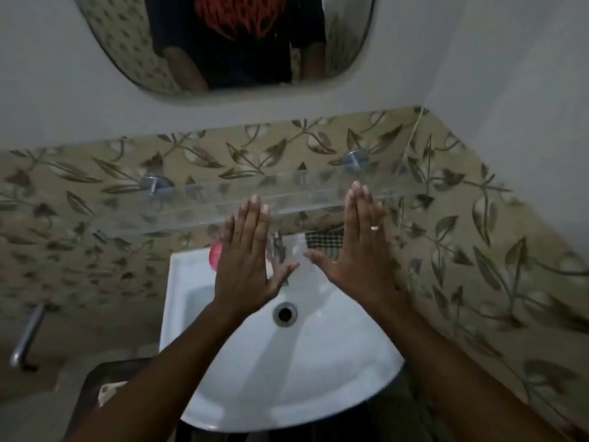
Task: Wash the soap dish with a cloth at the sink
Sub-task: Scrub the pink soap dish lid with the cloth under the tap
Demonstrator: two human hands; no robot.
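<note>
Soap dish (214, 255) just beside L grip (245, 260), checked cloth (323, 239) near R grip (360, 250), both straight-fingered, empty

A pink soap dish (215, 255), partly hidden, sits on the back-left rim of the white sink (287, 378). A checked cloth (323, 240) lies on the back-right rim.

The pink soap dish (214, 255) is mostly hidden behind the left hand (245, 266), so its shape cannot be told. The checked cloth (323, 240) is partly covered by the right hand (357, 256). The tap (276, 247) is blurred. The mirror (127, 43) is cut off by the top edge.
</note>
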